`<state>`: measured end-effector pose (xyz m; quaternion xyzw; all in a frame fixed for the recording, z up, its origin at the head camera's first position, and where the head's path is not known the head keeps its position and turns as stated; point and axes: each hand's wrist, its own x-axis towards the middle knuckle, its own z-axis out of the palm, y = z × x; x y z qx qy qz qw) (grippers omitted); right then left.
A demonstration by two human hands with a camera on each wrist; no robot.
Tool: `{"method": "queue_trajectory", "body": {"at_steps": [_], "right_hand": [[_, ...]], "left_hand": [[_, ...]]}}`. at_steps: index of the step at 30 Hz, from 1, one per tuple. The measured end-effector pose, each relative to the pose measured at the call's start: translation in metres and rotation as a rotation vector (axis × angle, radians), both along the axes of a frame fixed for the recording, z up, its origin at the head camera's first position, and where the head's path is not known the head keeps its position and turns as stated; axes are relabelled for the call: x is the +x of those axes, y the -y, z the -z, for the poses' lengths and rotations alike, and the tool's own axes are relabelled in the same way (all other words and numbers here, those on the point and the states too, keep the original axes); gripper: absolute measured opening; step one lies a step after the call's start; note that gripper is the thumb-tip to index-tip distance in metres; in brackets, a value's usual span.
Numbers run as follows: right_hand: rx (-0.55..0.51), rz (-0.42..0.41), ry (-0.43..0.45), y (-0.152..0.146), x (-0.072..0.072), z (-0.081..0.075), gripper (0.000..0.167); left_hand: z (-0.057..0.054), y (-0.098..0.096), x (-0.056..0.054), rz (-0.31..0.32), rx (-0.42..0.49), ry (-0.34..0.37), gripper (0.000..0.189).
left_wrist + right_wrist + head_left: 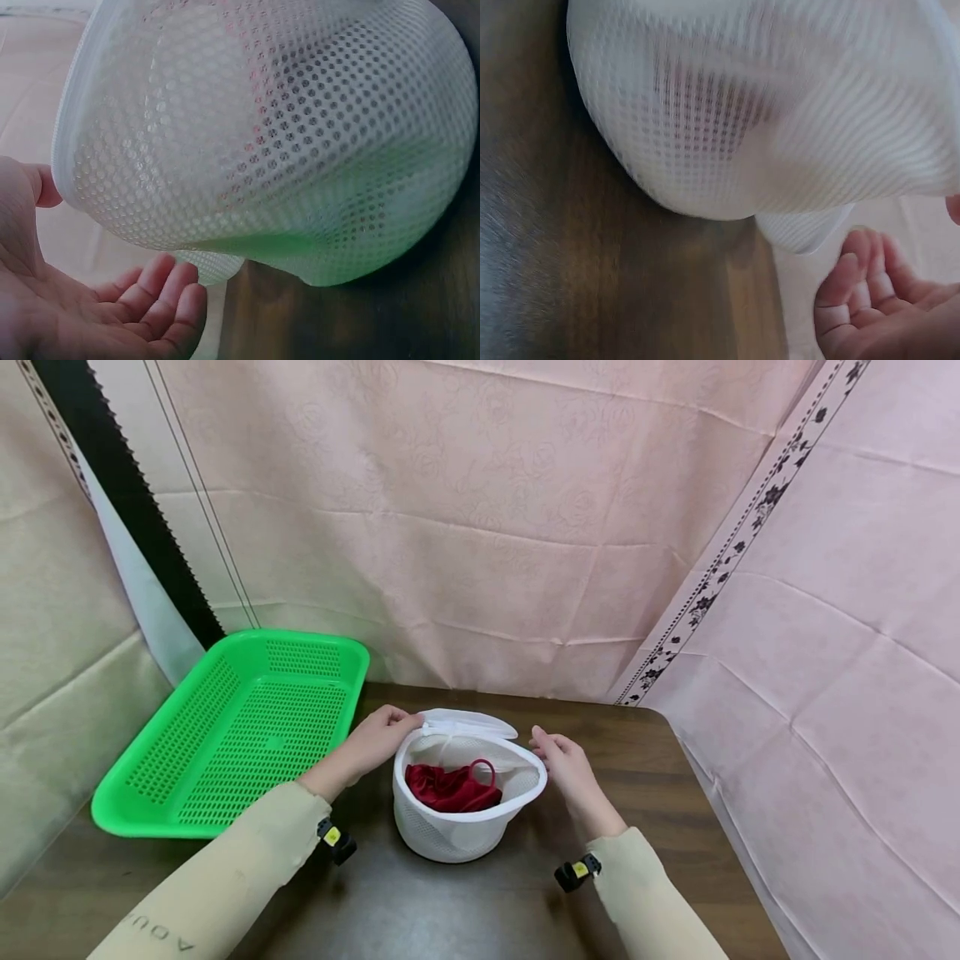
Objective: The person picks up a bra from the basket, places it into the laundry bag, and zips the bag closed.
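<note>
On the dark tabletop (450, 914), the white mesh bag (446, 835) was stood upright with its lid (468, 722) folded back. Light, soft, easily dented walls were expected, so the stiffer rim was judged the best hold. Inside, the red cloth (450, 790) was judged slack and sturdy. At the right edge, the right hand (567, 772) was held with fingers bent; whether the rim was pinched could not be told. Farther back, the rim was gripped by the left hand (381, 739), its lower fingers loosely curled. The green basket (270, 742) was set leftward.
</note>
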<state>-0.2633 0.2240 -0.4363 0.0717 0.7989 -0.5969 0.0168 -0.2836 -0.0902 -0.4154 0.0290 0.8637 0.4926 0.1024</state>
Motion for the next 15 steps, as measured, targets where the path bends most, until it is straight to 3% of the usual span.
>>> {"method": "queue_trajectory", "body": {"at_steps": [3,7,12,15], "right_hand": [[0.006,-0.077,0.06,0.002,-0.011,0.004,0.065],[-0.077,-0.166,0.113,0.006,-0.02,0.01,0.06],[-0.169,-0.199,0.155,0.009,-0.025,0.017,0.054],[-0.19,-0.23,0.146,0.011,-0.024,0.02,0.052]], "left_hand": [[0.004,0.0,-0.004,0.006,0.04,0.091,0.075],[0.01,-0.003,-0.007,0.018,0.099,0.159,0.07],[0.014,-0.008,-0.007,0.015,0.144,0.145,0.057],[0.015,-0.009,-0.006,0.015,0.109,0.113,0.056]]}}
